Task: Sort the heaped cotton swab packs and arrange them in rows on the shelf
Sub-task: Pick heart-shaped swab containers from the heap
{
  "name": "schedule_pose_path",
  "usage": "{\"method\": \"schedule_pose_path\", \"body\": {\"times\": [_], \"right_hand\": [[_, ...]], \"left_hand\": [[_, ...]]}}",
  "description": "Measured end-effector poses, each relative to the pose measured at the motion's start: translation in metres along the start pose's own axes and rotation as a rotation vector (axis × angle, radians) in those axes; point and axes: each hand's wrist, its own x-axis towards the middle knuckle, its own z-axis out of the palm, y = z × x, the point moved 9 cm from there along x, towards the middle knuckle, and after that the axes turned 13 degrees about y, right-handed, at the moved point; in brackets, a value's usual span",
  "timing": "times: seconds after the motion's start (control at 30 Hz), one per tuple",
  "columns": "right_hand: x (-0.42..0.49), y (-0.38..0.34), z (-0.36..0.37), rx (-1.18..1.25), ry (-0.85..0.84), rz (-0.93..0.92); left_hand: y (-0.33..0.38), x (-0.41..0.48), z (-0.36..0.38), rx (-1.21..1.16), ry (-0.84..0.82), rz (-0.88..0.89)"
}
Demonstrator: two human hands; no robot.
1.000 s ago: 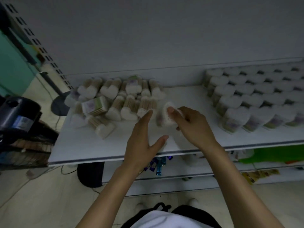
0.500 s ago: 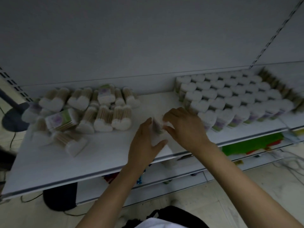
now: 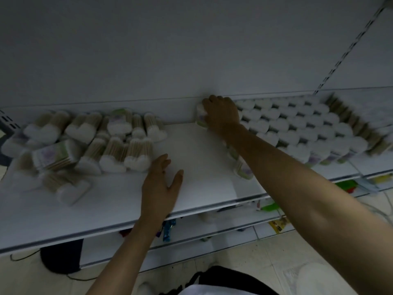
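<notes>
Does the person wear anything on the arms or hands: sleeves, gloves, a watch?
No. The left hand and right hand are bare, without gloves. The left forearm and right forearm are uncovered as far as they show. No watch, ring or bracelet is visible.

Shelf is plain white, the back panel plain pale grey. Heaped packs show white cotton tips over tan sticks, one label printed pale purple and green; the rows read as repeating white tops with dark gaps. The pack in the right hand is white with a green lower edge; the floor is cream tile with darker grout lines.
</notes>
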Motion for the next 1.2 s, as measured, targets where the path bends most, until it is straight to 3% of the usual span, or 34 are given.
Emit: {"method": "schedule_pose_path", "body": {"times": [0.17, 0.27, 0.33, 0.43, 0.53, 0.6, 0.77, 0.9, 1.03, 1.13, 1.2], "right_hand": [[0.001, 0.0, 0.003, -0.056, 0.018, -0.04], [-0.008, -0.033, -0.013, 0.103, 0.185, -0.08], [-0.013, -0.073, -0.009, 0.278, 0.072, -0.17], [-0.019, -0.12, 0.016, 0.317, -0.231, -0.282], [-0.023, -0.138, 0.039, 0.419, -0.385, -0.25], [-0.022, -0.128, 0.04, 0.469, -0.351, -0.133], [-0.032, -0.098, 0.011, 0.455, -0.354, -0.112], [-0.041, -0.069, -0.011, 0.683, -0.616, 0.068], [-0.07, -0.062, -0.015, 0.606, -0.895, -0.011], [-0.073, -0.062, -0.018, 0.635, -0.847, -0.028], [-0.07, -0.057, -0.024, 0.54, -0.707, -0.069]], "left_hand": [[0.004, -0.002, -0.003, -0.005, 0.058, 0.042], [0.005, -0.002, -0.02, -0.079, 0.198, 0.027], [0.005, -0.003, -0.027, -0.12, 0.255, 0.006], [0.002, -0.003, -0.027, -0.114, 0.228, -0.018], [-0.001, -0.003, -0.025, -0.108, 0.178, -0.016], [-0.001, -0.003, -0.025, -0.118, 0.161, -0.015], [0.005, -0.006, -0.021, -0.137, 0.127, 0.029], [0.009, -0.011, -0.017, -0.139, 0.097, 0.068], [0.017, -0.005, -0.002, -0.055, 0.012, 0.131], [0.027, -0.002, 0.029, 0.022, -0.169, 0.127], [0.025, 0.004, 0.039, 0.01, -0.159, 0.087]]}}
